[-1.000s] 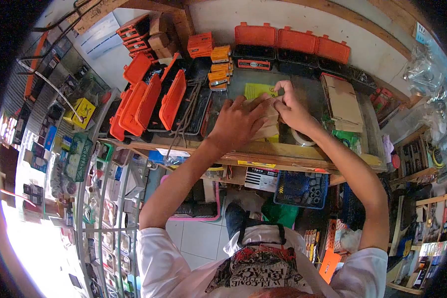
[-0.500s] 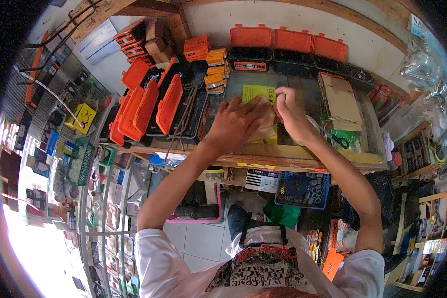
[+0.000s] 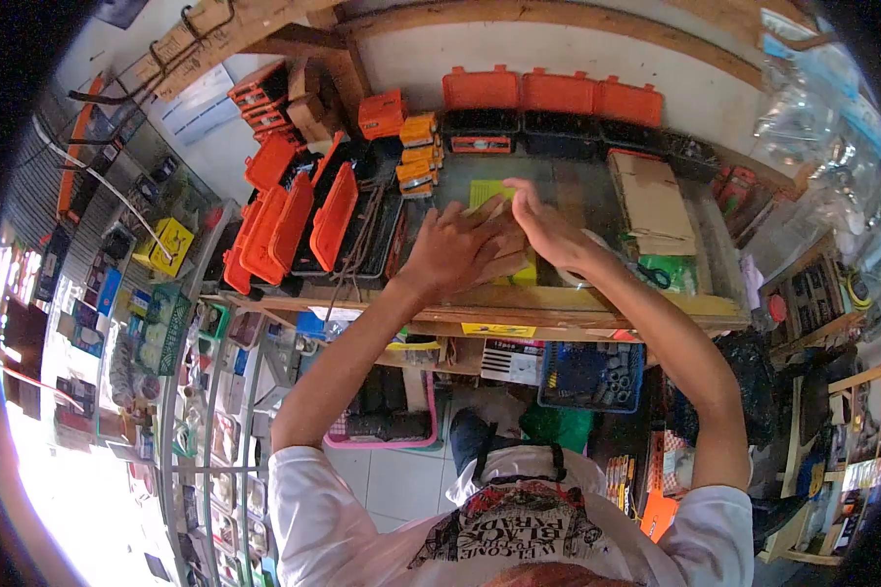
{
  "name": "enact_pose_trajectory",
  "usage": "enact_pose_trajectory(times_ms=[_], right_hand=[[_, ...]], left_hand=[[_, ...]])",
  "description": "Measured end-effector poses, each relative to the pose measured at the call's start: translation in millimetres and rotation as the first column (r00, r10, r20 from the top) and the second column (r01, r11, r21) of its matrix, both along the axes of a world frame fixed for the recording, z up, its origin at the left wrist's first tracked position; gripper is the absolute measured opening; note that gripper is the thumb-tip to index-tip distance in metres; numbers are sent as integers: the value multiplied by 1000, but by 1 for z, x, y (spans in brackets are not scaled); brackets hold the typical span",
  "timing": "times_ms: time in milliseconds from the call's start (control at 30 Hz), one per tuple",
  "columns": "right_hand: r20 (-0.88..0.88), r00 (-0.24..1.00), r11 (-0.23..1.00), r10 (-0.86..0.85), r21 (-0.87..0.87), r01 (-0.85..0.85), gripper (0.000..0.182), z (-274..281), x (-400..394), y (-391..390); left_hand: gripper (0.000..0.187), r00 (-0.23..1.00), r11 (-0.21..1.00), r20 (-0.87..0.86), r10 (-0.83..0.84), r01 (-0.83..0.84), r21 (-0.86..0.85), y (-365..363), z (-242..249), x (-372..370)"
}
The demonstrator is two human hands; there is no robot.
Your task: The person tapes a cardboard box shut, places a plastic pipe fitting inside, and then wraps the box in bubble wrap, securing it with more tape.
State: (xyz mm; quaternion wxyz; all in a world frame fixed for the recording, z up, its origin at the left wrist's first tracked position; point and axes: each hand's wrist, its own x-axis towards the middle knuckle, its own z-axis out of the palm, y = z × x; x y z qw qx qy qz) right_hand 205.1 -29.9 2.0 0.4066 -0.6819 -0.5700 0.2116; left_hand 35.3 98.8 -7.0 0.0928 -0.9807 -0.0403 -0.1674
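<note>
Nearest the camera is the person's white printed shirt (image 3: 504, 528), and both bare forearms reach up from it to the worktop (image 3: 558, 318). Below the worktop's front edge, under the right forearm, hangs a blue basket (image 3: 592, 375) of small dark parts.

The left hand (image 3: 450, 249) lies palm down with fingers spread flat over a small brown cardboard box (image 3: 511, 256), pressing on its top rather than gripping it. The right hand (image 3: 540, 227) sits just beside it on the right, fingers straight and close together, laid against the box's upper right edge; it is flat too, closed on nothing. The box rests on the worktop between and under the two hands, mostly covered by them, with a yellow sheet (image 3: 489, 191) showing just beyond the fingertips.

A roll of tape (image 3: 597, 256) lies right of the right wrist, with green packaging (image 3: 668, 271) further right. Beyond that lies a flattened stack of cardboard (image 3: 651, 203). Left of the left hand stand open orange-lidded cases (image 3: 308, 220) holding dark metal pieces. Farthest off, past both hands, a row of orange-lidded black cases (image 3: 553, 103) lines the wall.
</note>
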Motion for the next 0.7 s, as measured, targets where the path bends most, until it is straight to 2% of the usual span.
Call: enact_pose_trajectory(times_ms=[33, 133, 167, 300, 400, 433, 500, 533, 567, 633, 667, 700], right_hand=[[-12, 1000, 1000, 1, -2, -1, 80, 1, -1, -2], [82, 996, 985, -31, -166, 45, 78, 19, -5, -15], [109, 994, 980, -10, -196, 31, 74, 27, -6, -28], [189, 978, 981, -88, 187, 53, 56, 25, 4, -55], [385, 919, 996, -88, 13, 89, 44, 31, 17, -83], [390, 918, 997, -72, -2, 79, 36, 28, 18, -89], [477, 877, 998, -48, -10, 60, 35, 20, 16, -99], [520, 854, 999, -31, -17, 46, 34, 14, 12, -104], [597, 800, 997, -66, 68, 32, 30, 8, 9, -108], [660, 751, 998, -31, -15, 54, 30, 2, 9, -111], [687, 727, 996, -13, -56, 70, 30, -1, 10, -112], [692, 721, 997, -39, -18, 71, 28, -9, 15, -112]], left_hand=[[46, 999, 1000, -48, 2, -3, -21, 0, 2, -1], [49, 997, 999, 69, -31, 33, -24, -1, 0, 1], [52, 999, 999, 41, -22, 23, -23, -3, 1, 1], [57, 993, 993, -54, 106, -109, -51, -9, 12, 0], [58, 947, 949, -196, 253, -282, -139, -26, 35, -1], [58, 921, 924, -254, 297, -344, -168, -29, 44, 2], [57, 927, 960, -270, 262, -278, -24, 5, 18, 27], [59, 920, 954, -284, 271, -296, -51, 7, 16, 31], [62, 913, 946, -297, 280, -315, -77, 8, 15, 36], [73, 881, 849, -344, 326, -433, -304, -15, 35, 46], [74, 875, 872, -351, 335, -428, -237, -8, 26, 54], [74, 870, 892, -356, 342, -420, -169, 4, 9, 66]])
